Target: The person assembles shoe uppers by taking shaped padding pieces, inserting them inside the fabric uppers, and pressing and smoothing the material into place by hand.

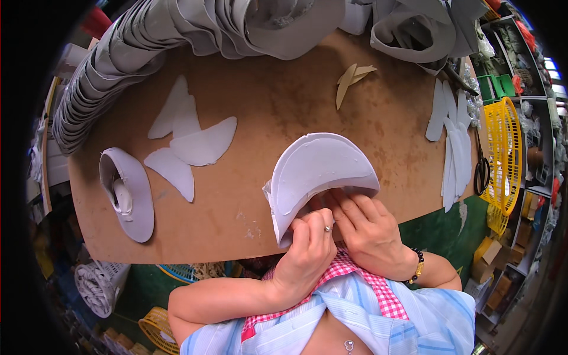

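A pale lilac-grey moulded piece (324,158) with a rounded, brim-like front is held at the table's near edge, its hollow side towards me. My left hand (309,239), with a ring on one finger, is closed in a pinch at the inner left edge of this piece. The fingers of my right hand (370,231) lie together and bent against its inner right edge, fingertips partly hidden inside the hollow. A similar lilac-grey piece (141,198) lies on the table at the left, a crumpled pale bit inside its opening.
Flat white cut pieces (204,142) lie at the left of the brown table (266,100); more white strips (452,148) lie at the right near black scissors (482,168). Thin yellowish slips (349,83) lie farther back. Nested grey pieces (136,44) line the back. A yellow basket (503,154) stands right.
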The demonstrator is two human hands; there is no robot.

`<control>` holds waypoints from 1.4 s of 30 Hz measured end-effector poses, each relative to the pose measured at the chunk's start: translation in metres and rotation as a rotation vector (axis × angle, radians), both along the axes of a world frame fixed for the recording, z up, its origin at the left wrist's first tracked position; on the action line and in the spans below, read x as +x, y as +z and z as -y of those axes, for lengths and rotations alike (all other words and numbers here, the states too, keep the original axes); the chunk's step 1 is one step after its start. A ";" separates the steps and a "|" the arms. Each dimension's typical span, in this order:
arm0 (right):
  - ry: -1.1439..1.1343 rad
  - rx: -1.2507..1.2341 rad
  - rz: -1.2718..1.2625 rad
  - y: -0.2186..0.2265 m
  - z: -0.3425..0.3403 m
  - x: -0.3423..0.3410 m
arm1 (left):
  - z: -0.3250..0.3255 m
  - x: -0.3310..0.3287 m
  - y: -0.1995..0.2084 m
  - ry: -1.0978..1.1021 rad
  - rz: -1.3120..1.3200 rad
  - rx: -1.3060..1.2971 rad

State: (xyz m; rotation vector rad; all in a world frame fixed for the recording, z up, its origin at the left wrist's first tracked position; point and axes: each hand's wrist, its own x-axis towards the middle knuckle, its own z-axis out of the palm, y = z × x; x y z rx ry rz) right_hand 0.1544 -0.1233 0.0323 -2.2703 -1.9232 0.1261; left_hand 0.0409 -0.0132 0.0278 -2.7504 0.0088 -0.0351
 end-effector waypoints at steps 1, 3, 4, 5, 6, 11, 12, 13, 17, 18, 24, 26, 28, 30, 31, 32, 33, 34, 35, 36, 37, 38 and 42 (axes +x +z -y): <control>0.001 0.002 0.000 0.002 -0.002 0.002 | 0.000 0.000 -0.002 -0.012 0.014 0.015; 0.009 0.093 -0.019 0.005 -0.008 0.006 | -0.001 0.001 -0.001 -0.004 0.011 -0.008; 0.009 0.094 -0.023 0.003 -0.007 0.003 | 0.000 -0.001 0.000 0.003 0.005 -0.035; 0.023 0.032 0.022 0.001 -0.006 0.000 | 0.000 -0.001 0.000 0.003 0.000 -0.033; 0.038 -0.030 0.067 -0.001 -0.005 -0.003 | -0.001 -0.001 -0.002 0.004 0.034 -0.051; 0.112 0.017 0.108 -0.002 -0.013 -0.001 | -0.009 -0.015 -0.020 0.015 0.226 -0.229; 0.155 -0.016 0.168 -0.003 -0.012 -0.002 | -0.010 -0.020 -0.022 0.026 0.237 -0.259; 0.162 -0.013 0.160 -0.002 -0.013 -0.004 | -0.015 -0.026 -0.024 0.034 0.230 -0.256; 0.268 -0.163 0.396 0.006 -0.018 -0.009 | -0.021 -0.043 -0.029 -0.081 0.380 -0.324; 0.286 -0.177 0.448 0.007 -0.019 -0.010 | -0.021 -0.044 -0.029 -0.074 0.377 -0.335; 0.201 -0.073 0.118 0.005 -0.023 -0.004 | -0.012 -0.043 -0.032 -0.003 0.415 -0.317; 0.216 -0.018 0.133 0.003 -0.025 -0.002 | -0.010 -0.041 -0.032 0.005 0.422 -0.308; 0.229 0.039 0.146 0.004 -0.026 0.001 | -0.008 -0.039 -0.031 0.047 0.417 -0.282; 0.230 -0.025 0.094 0.011 -0.028 0.007 | -0.008 -0.036 -0.030 0.057 0.418 -0.268; 0.231 -0.026 0.094 0.014 -0.030 0.007 | -0.008 -0.035 -0.029 0.065 0.418 -0.254; 0.209 -0.068 0.024 0.018 -0.031 0.007 | -0.008 -0.034 -0.027 0.068 0.418 -0.254; 0.188 -0.110 -0.045 0.023 -0.034 0.008 | -0.008 -0.033 -0.024 0.073 0.423 -0.235; 0.193 -0.099 -0.136 0.027 -0.036 0.013 | -0.009 -0.031 -0.023 0.081 0.430 -0.212; 0.202 -0.099 -0.134 0.027 -0.038 0.013 | -0.008 -0.032 -0.025 0.089 0.432 -0.210; 0.205 -0.028 -0.128 0.027 -0.042 0.013 | -0.007 -0.033 -0.029 0.094 0.437 -0.207; 0.198 0.038 -0.122 0.028 -0.043 0.011 | -0.005 -0.034 -0.031 0.090 0.444 -0.211; 0.201 0.033 -0.118 0.023 -0.045 0.006 | -0.004 -0.034 -0.032 0.093 0.448 -0.215; 0.194 0.051 0.096 -0.005 -0.049 -0.007 | -0.003 -0.036 -0.034 0.143 0.479 -0.241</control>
